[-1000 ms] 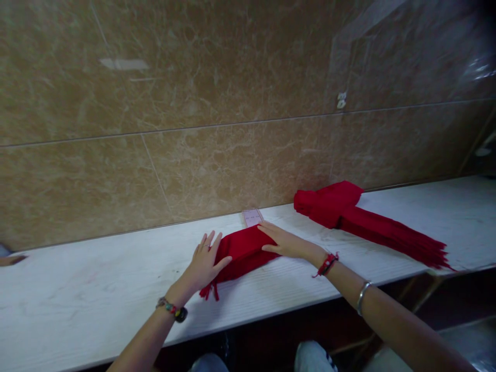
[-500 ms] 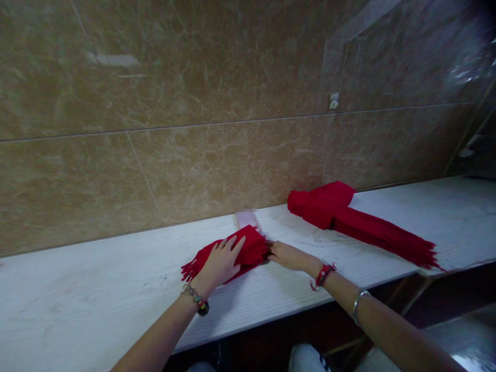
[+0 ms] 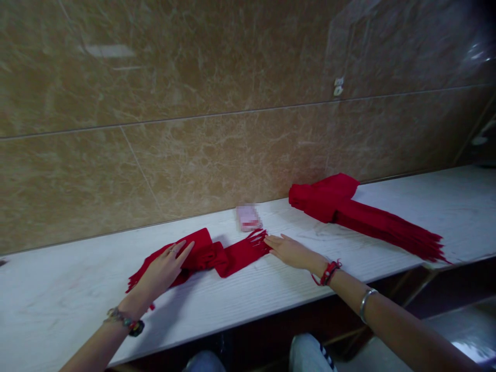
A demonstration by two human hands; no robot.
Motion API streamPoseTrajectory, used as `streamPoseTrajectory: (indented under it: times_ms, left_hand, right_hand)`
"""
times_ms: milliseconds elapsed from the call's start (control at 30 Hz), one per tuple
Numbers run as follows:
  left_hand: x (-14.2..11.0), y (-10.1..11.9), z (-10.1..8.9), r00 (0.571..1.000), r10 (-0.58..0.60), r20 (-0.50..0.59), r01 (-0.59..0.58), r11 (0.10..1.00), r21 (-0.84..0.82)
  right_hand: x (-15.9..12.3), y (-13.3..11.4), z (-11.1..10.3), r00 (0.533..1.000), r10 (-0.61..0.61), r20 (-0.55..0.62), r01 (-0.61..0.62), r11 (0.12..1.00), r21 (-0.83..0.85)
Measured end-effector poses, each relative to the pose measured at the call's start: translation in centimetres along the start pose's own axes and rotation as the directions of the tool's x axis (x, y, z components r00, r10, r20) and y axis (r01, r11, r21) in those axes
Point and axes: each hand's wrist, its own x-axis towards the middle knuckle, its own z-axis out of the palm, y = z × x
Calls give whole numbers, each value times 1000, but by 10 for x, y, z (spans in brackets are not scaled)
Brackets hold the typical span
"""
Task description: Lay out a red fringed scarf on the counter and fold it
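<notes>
Left hand: my left hand is lying over the bunched part of the red scarf, thumb spreading away from the fingers;
Red scarf: it is resting on the white bench between my hands; its left part is sitting in layers, so I am judging that much done; its right end is stretching out flat, seemingly left to do;
Pink packet: it is lying just behind the fringe;
Right hand: my right hand is reaching to the fringe, fingers pressing together; whether they are pinching strands I cannot tell;
Second scarf: it is lying apart, partly folded.
</notes>
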Motion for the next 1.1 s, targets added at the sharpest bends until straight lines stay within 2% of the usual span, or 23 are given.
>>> streamPoseTrajectory:
  times_ms: [167, 233, 300, 367, 433, 533, 667, 767, 833, 933, 1000, 1100]
  left_hand:
    - [-44, -41, 6, 1000, -4, 11, 4, 1000, 4]
    - [-54, -48, 3, 999, -2, 32, 2, 1000, -4]
    - [-59, -52, 0, 999, -8, 54, 9, 1000, -3]
    - [-63, -53, -1, 998, -15, 65, 14, 1000, 15]
    - [-65, -54, 2, 998, -19, 66, 17, 999, 27]
    - [-67, -53, 10, 998, -26, 55, 26, 1000, 7]
    - [-62, -45, 13, 999, -30, 33, 30, 999, -11]
    - [-56, -37, 6, 996, -40, 76, 39, 999, 20]
    - [-54, -30, -2, 990, -57, 128, 51, 998, 46]
    - [-48, -16, -21, 976, -111, 187, 100, 993, 66]
    - [-37, 0, -35, 973, -120, 199, 116, 993, 32]
    - [-9, 30, -50, 993, -8, 115, 19, 995, -95]
  right_hand:
    - [18, -14, -20, 991, 75, -114, -66, 995, 76]
    - [32, -26, -23, 988, 26, -150, -5, 990, 140]
    - [45, -39, -22, 990, -80, -118, 104, 972, 212]
    - [52, -50, -15, 986, -163, -33, 165, 947, 275]
    - [50, -55, -8, 985, -165, 48, 143, 942, 304]
    - [36, -50, -1, 992, -83, 97, 52, 955, 291]
    - [14, -37, -8, 986, -4, 169, -40, 965, 259]
    - [13, -35, -19, 982, 47, 185, -87, 973, 216]
    - [22, -41, -25, 994, 56, 94, -71, 983, 168]
    - [47, -55, -25, 998, -1, -62, 9, 992, 127]
    - [65, -63, -19, 997, -26, -71, 37, 988, 150]
    - [80, -66, -4, 999, -54, -4, 53, 974, 220]
